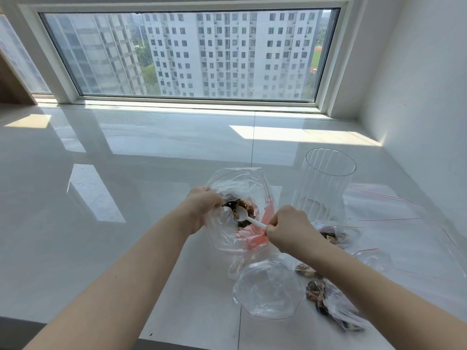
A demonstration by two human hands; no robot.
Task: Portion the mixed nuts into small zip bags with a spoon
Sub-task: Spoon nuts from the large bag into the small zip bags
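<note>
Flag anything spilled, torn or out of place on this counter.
Nothing looks spilled: the nuts stay inside the big bag and the small zip bags. The only oddity is the ribbed glass jar, standing upright and apparently empty.

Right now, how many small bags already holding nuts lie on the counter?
3: one behind the right hand, one under that forearm, one nearest the camera. The arm may hide more.

The left hand [199, 208] is gripping the edge of a big clear bag [237, 190] of mixed nuts [246, 208], while the right hand [290, 229] is pinching a white plastic spoon [249, 218] whose bowl is sitting among the nuts.
</note>
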